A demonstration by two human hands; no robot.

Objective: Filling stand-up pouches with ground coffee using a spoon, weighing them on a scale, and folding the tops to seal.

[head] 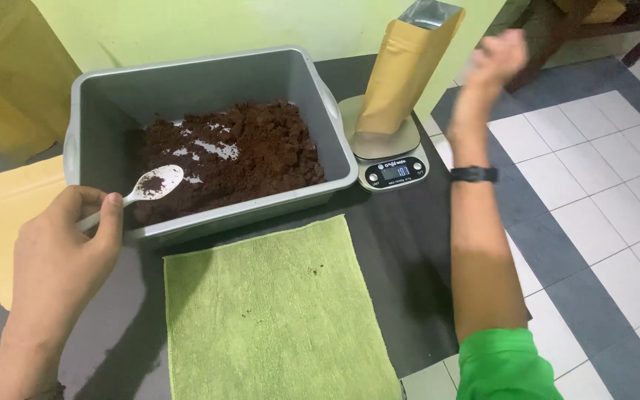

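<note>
A black table carries everything. On it lies a green cloth, flat, in front of a grey plastic tub. The tub holds dark brown powder, heaped more to its right side. To the right of the tub, just beside it, stands a small kitchen scale, and on its plate stands an upright brown paper pouch with the silver mouth open. Another brown pouch lies flat at the left edge of the table. The left hand pinches the handle of a white spoon between the thumb and the curled fingers; the spoon bowl, with a little powder on it, is over the front left part of the tub. The right hand is raised near the pouch on the scale, not touching it; it is blurred, so I cannot tell its grip. A black watch sits on the right wrist
</note>
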